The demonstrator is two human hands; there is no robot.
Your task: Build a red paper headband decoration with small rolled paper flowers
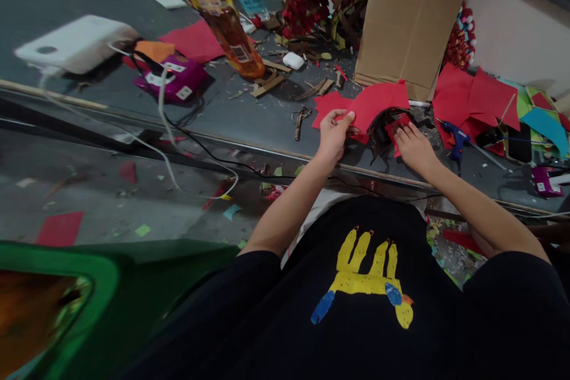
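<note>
My left hand [333,135] pinches the lower left edge of a large red sheet [378,102] at the table's front edge. To its right, my right hand [414,143] has its fingers on a small red piece [398,129], which lies over a dark, curved object [378,139]. That dark object is partly covered, and I cannot make out what it is. A blue glue gun [456,138] lies to the right of my right hand, beside more red sheets [472,98].
A tan cardboard panel [407,18] stands behind my hands. Tilted bottle [227,29], white case [293,60], purple power strip [176,78] and white device [75,41] are on the left. White and black cables hang over the table edge. A green bin [104,285] stands lower left.
</note>
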